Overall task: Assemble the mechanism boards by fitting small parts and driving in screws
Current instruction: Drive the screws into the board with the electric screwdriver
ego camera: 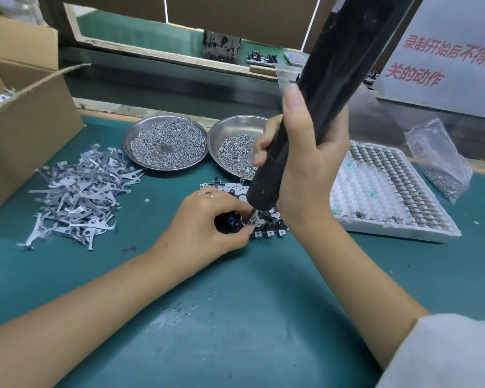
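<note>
The right hand (300, 166) is wrapped around one black electric screwdriver (314, 107), held nearly upright and tilted toward the upper right, its thin bit (253, 211) pointing down onto the mechanism board (235, 191). That single board lies flat on the green counter (235, 303), directly beneath both hands and partly hidden by them. The left hand (207, 222) rests on the board's near-left part, with its fingers curled and its thumb and fingertips pinching at a small part right beside the bit; one ring shows on a finger.

Two round metal dishes sit just beyond the hands: the left dish (165, 142) heaped with small screws, the right dish (230, 133) holding fewer and partly covered by the right hand. Left of the left hand lies one loose pile of grey metal levers (79, 191), and further left stands one open cardboard box (25, 130). Right of the right hand lies one white tray (389, 197) with rows of small parts, and beyond it one clear plastic bag (437, 161) of screws.
</note>
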